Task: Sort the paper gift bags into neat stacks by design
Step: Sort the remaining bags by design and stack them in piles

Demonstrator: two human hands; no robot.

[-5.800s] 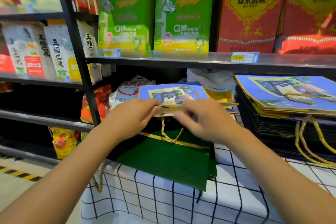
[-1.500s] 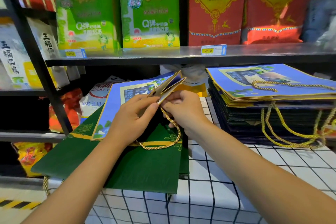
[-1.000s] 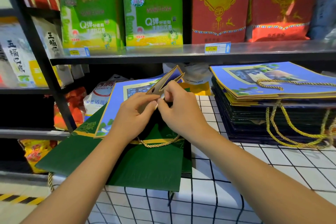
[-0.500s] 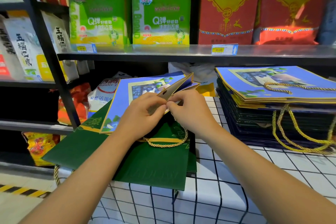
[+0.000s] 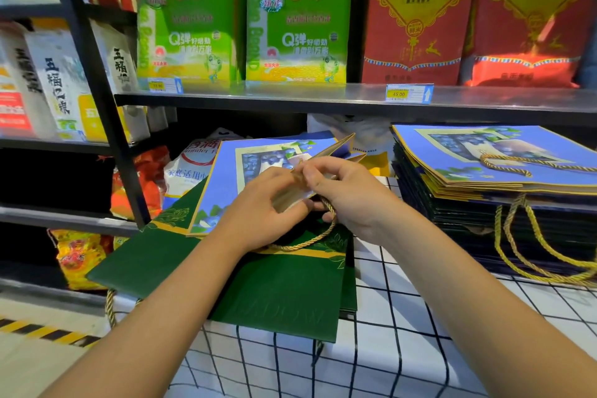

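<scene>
Centrally, a grid-patterned tablecloth (image 5: 403, 333) is covered by green gift bags (image 5: 274, 294); over them, a blue blueberry-print gift bag (image 5: 226, 178) is pinched at its folded edge by the curled left hand (image 5: 258, 203) and right hand (image 5: 352, 197).

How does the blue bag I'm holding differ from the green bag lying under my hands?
The blue bag shows a printed blueberry picture; the green bag is plain dark green with a gold band and leaf outlines. The blue bag is tilted, with its top edge pinched by the left hand and right hand; the green bag lies flat on the checked tablecloth, untouched. The blue bag partly overlaps the green bag. Both are flattened paper bags.
</scene>
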